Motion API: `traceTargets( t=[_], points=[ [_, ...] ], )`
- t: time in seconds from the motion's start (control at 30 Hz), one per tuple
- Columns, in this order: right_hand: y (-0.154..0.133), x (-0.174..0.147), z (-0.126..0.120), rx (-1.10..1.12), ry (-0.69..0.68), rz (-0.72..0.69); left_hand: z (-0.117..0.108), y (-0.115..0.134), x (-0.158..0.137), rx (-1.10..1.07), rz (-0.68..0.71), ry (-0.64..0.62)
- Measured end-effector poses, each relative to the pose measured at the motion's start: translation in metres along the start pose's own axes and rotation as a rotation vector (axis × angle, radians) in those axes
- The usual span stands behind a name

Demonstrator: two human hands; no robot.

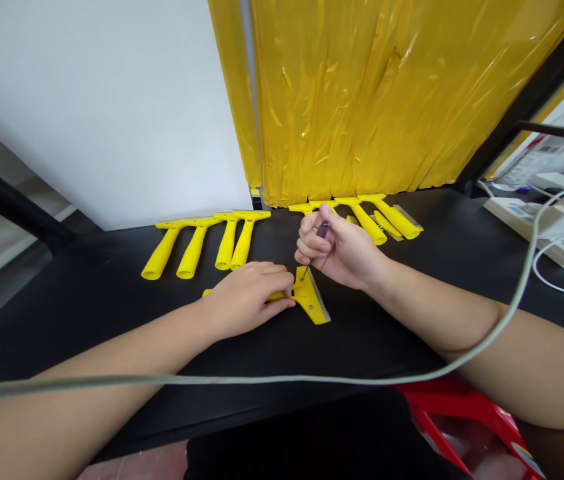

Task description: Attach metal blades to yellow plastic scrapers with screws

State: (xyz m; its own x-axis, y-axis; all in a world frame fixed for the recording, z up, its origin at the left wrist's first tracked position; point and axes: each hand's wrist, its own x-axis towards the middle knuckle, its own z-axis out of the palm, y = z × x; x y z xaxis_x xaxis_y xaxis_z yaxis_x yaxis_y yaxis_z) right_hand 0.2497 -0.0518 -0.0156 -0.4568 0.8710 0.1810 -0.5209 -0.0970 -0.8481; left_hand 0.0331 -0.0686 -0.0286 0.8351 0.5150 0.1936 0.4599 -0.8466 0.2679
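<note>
My left hand (255, 297) is closed around the handle of a yellow scraper (309, 299) that lies on the black table. The scraper's head points right, with a metal blade along its edge and two screws in it. Above the head, my right hand (335, 247) is closed on a screwdriver (323, 229) with a dark handle. Its thin shaft slants down to the upper screw (303, 279). Most of the screwdriver's handle is hidden by my fingers.
Several yellow scrapers (193, 247) lie at the back left, and more scrapers (368, 223) at the back right, partly behind my right hand. A pale cable (282, 380) hangs across the front. A power strip (552, 227) sits at right, near a plastic bottle (552, 150).
</note>
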Motion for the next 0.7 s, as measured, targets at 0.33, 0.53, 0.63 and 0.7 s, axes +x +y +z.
traceTargets(
  t=[0.33,0.53,0.63,0.7],
  points=[
    [-0.017,-0.013,-0.004,-0.033,-0.189,0.113,-0.002,-0.008,-0.003,0.024,-0.061,0.002],
    [-0.009,-0.015,0.001,-0.006,-0.272,0.162,-0.005,-0.011,-0.003,0.024,-0.071,-0.026],
    [-0.007,-0.015,0.001,0.005,-0.269,0.159,-0.004,-0.012,-0.003,0.016,-0.071,-0.033],
    [-0.006,-0.015,0.000,0.010,-0.283,0.153,-0.003,-0.013,-0.003,0.011,-0.077,-0.041]
  ],
)
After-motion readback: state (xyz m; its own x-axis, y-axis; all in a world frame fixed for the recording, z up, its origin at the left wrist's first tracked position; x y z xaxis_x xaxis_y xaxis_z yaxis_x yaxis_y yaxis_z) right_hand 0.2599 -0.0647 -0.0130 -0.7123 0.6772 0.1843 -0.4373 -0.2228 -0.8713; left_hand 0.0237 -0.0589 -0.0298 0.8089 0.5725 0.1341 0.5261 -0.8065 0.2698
